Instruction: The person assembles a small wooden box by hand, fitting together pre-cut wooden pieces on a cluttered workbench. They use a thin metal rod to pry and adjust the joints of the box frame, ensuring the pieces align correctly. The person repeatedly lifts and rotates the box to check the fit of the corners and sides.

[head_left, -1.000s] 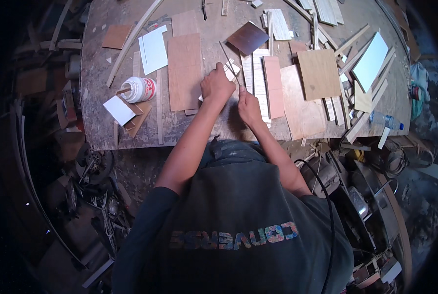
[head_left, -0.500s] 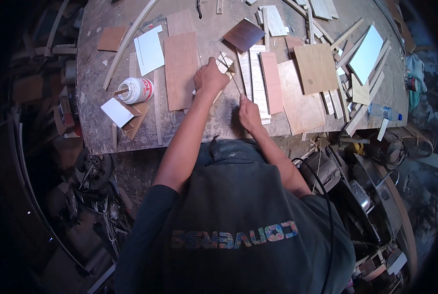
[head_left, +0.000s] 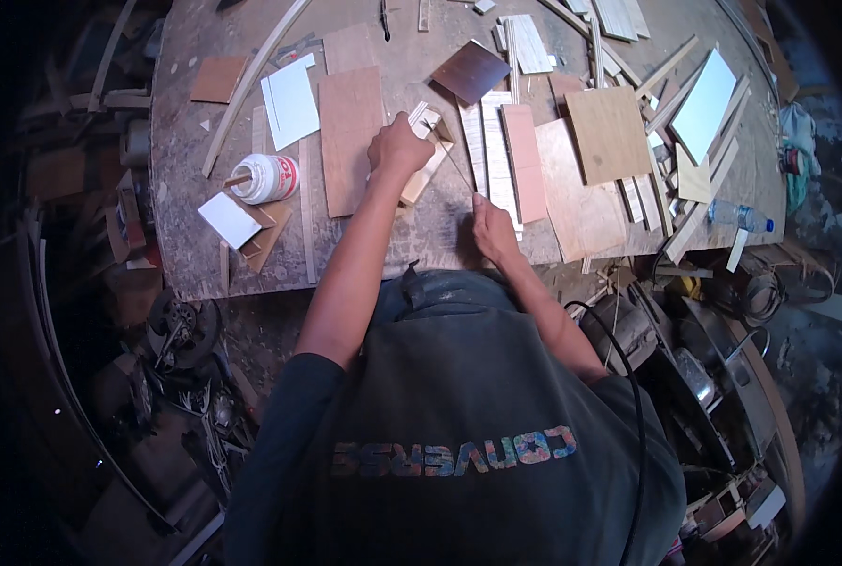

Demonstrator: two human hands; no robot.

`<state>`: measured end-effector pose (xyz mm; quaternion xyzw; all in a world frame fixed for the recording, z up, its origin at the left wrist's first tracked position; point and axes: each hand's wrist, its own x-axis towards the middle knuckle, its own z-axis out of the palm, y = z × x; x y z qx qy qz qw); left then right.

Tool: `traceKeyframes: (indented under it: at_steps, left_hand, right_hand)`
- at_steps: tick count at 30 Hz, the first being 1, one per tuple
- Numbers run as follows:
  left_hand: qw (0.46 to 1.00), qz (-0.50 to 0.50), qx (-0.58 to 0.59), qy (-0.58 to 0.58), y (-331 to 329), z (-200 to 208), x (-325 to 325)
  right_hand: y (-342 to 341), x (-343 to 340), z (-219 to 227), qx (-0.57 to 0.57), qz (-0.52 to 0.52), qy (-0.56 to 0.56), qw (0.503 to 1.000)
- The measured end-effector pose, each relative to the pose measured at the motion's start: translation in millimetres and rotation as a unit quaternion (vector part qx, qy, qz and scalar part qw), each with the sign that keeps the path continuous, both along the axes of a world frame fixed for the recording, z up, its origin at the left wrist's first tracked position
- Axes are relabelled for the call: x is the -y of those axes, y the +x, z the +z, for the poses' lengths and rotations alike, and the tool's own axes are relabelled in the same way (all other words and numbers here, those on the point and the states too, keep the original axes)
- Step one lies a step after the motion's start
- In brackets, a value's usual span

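My left hand (head_left: 400,147) is closed over a small pale wooden piece (head_left: 425,177), pressing it on the workbench, its fingertips mostly hidden from above. My right hand (head_left: 494,229), nearer the bench's front edge, grips the end of a thin, dark, rod-like tool (head_left: 459,170). The tool slants up and leftward across the wooden piece, its far end beside my left fingers. Whether it is a narrow saw blade or a slim file, I cannot tell. Left of my left hand lies a flat brown board (head_left: 350,141).
A white tub (head_left: 272,177) with a stick in it stands left, behind a small white-topped piece (head_left: 229,220). To the right lie a pink strip (head_left: 524,165), a tan panel (head_left: 613,135) and a plastic bottle (head_left: 737,216). A dark brown square (head_left: 471,72) lies farther back.
My right hand has drawn slightly back and to the right, with the tool. My left hand has shifted a little left, so more of the wooden piece shows.
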<state>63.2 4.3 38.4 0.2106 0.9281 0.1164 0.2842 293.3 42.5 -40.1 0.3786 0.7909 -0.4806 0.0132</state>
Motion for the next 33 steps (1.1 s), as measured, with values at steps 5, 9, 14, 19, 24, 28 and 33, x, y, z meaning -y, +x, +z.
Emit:
traceKeyframes:
  at_steps: [5, 9, 14, 19, 24, 28, 33]
  left_hand:
    - [1.000, 0.000, -0.010, -0.008, 7.7, 5.6, -3.2]
    - [1.000, 0.000, -0.002, -0.006, 6.5, 7.7, -3.4]
    - [1.000, 0.004, -0.009, -0.007, 4.8, -0.6, -1.2]
    - [1.000, 0.006, -0.014, -0.007, 5.8, -1.3, -0.8]
    - [1.000, 0.008, -0.015, -0.004, 5.3, 0.4, -1.4]
    - [1.000, 0.005, -0.010, -0.003, 6.1, 0.2, -2.0]
    - [1.000, -0.003, -0.010, 0.000, 3.6, -3.9, 1.4]
  right_hand:
    - [-53.4, -10.9, 26.4, -0.074, 0.003, 0.025, 0.997]
    - [-85.0, -14.5, 28.0, -0.092, -0.006, 0.025, 0.995]
    - [-88.8, -9.1, 29.2, -0.087, -0.026, 0.021, 0.996]
    - [-90.2, -11.3, 30.1, -0.091, -0.018, 0.037, 0.995]
    - [-98.5, -14.2, 34.8, -0.079, -0.009, 0.043, 0.996]
    - [-86.4, -7.8, 9.6, -0.108, -0.011, 0.064, 0.992]
    - [-36.9, 0.8, -3.1, -0.038, 0.001, 0.017, 0.999]
